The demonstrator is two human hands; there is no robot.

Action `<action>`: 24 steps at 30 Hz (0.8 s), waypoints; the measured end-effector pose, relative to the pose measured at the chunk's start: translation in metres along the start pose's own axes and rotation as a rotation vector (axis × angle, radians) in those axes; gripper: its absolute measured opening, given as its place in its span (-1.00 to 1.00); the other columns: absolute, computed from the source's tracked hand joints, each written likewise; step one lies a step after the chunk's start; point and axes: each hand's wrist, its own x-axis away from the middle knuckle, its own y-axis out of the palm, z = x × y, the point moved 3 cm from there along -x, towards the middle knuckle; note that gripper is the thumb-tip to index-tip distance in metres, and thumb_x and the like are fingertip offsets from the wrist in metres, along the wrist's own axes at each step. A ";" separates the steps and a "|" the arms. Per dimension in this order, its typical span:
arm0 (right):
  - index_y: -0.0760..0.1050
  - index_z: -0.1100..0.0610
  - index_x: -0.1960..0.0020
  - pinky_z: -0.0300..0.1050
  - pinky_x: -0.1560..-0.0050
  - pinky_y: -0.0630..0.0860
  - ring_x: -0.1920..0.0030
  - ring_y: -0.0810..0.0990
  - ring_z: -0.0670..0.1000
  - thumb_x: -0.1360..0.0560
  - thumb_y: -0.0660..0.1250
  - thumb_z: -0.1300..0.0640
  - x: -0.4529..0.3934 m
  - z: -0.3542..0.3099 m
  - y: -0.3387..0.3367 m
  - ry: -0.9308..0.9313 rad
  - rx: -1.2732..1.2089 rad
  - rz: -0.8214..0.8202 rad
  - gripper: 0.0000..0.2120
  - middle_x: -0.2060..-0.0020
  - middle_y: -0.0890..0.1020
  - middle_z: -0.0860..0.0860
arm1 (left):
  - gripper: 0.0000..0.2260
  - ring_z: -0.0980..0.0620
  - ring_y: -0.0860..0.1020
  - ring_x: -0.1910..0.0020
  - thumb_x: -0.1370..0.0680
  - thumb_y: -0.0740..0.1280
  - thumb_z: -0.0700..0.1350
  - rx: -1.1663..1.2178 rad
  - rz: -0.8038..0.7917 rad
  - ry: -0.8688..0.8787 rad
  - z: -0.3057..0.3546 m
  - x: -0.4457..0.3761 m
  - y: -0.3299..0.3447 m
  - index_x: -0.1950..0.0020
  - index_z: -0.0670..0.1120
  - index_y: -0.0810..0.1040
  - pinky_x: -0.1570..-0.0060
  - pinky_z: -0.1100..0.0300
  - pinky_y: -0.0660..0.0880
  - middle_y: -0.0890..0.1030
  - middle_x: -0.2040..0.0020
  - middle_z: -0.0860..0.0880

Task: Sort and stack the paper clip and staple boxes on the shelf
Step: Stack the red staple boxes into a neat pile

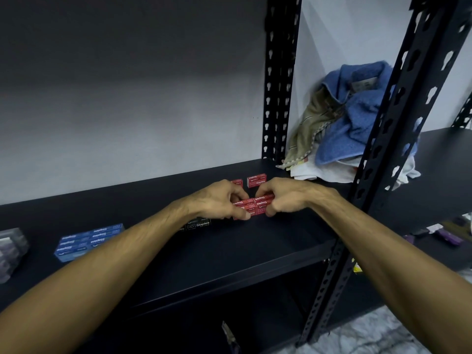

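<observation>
A cluster of small red cardboard staple boxes (pixel 251 206) sits on the black metal shelf board (pixel 229 251), pinched from both sides: the left hand (pixel 217 200) curls fingers and thumb around its left end, the right hand (pixel 283 196) around its right end. Two more red boxes (pixel 256 180) stand just behind. Blue staple boxes (pixel 89 238) lie well to the left, and black staple boxes (pixel 198 224) are near the left wrist.

Two hands, left (pixel 219 200) and right (pixel 283 196). Two separate red staple boxes (pixel 256 180) near the back edge of the shelf (pixel 229 251). One red cluster (pixel 251 206) between the hands, exact number not countable. One black staple box (pixel 198 224) visible. One blue block (pixel 88 240), about eight boxes. One stack of clear boxes (pixel 10 251) at the left edge, number unclear. One pile of cloths (pixel 344 123).
</observation>
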 end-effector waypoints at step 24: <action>0.56 -0.10 -0.14 -0.21 0.17 0.39 0.12 0.54 -0.13 -0.45 0.47 0.08 -0.004 0.002 0.004 -0.069 0.093 0.089 -0.72 0.13 0.56 -0.16 | -0.67 0.18 0.60 0.11 -0.46 0.50 0.02 -0.162 0.092 0.016 0.004 0.000 0.005 -0.20 0.01 0.62 0.10 0.30 0.51 0.65 0.02 0.07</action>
